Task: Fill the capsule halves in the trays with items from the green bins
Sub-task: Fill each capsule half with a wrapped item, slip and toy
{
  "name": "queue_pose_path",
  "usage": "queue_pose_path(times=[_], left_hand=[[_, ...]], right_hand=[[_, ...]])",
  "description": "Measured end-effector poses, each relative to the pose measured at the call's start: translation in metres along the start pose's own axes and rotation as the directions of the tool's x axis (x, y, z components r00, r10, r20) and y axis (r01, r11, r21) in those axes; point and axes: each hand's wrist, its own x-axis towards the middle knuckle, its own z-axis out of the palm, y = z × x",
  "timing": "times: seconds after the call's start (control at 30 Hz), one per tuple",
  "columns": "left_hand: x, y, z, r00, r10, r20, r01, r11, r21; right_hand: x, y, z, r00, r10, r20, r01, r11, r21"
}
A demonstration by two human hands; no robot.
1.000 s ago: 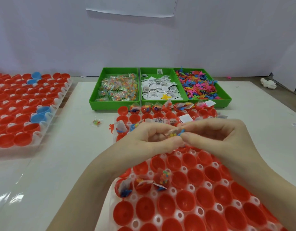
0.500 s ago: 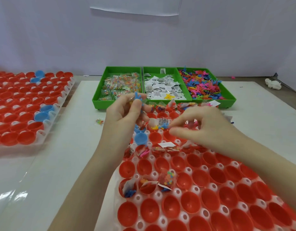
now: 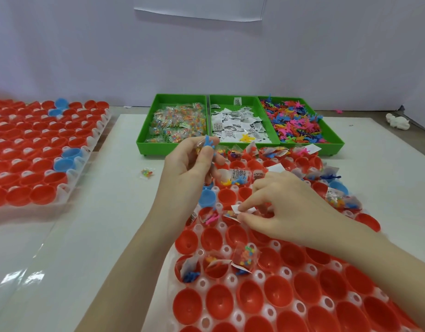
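Note:
My left hand [image 3: 191,167] is raised over the near tray's far rows and grips a blue toy figure [image 3: 209,145] along with other small items. My right hand [image 3: 282,206] is lower, its fingertips pinching a clear bead packet with a white slip [image 3: 234,212] at a red capsule half in the near tray [image 3: 230,281]. Several red halves in the far rows hold packets, slips and figures; the near ones are bare. Three green bins stand behind: bead packets [image 3: 175,122], white paper slips [image 3: 239,122], coloured figures [image 3: 300,123].
A second tray of red and a few blue capsule halves [image 3: 39,149] lies at the left. A stray bead packet [image 3: 147,173] sits on the white mat between the trays. A small white figure [image 3: 398,122] lies at the far right by the wall.
My hands were together in front of me a second ago. They parted: the left rose with the blue figure, the right went down to the tray with the packet and slip.

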Motion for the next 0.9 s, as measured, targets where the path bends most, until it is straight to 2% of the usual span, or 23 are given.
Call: queue_pose_path(times=[0.2,0.37,0.5,0.57,0.67,0.9], left_hand=[[0.001,-0.002,0.001,1.0,-0.009,0.009,0.009,1.0,-0.004],[0.001,-0.004,0.0,1.0,-0.01,0.015,0.01,1.0,-0.012],[-0.001,-0.006,0.001,0.998,-0.044,0.034,0.045,0.998,-0.035],[-0.002,-0.006,0.002,0.995,-0.067,0.08,0.069,0.997,-0.018],[-0.003,-0.008,0.002,0.988,-0.077,0.131,0.072,0.997,0.042],[-0.003,-0.01,0.002,0.99,-0.063,0.125,0.053,0.995,0.082]], right_hand=[[-0.004,-0.001,-0.002,1.0,-0.009,0.017,0.01,0.998,-0.054],[-0.006,-0.002,-0.002,1.0,-0.001,-0.024,0.0,1.0,-0.008],[-0.006,-0.002,-0.001,0.983,0.057,-0.176,-0.033,0.99,0.134],[-0.006,-0.001,-0.002,0.951,0.116,-0.286,-0.045,0.968,0.246],[-0.005,0.001,-0.006,0.925,0.223,-0.307,-0.08,0.906,0.415],[-0.004,0.004,0.006,0.942,0.21,-0.26,-0.127,0.945,0.302]])
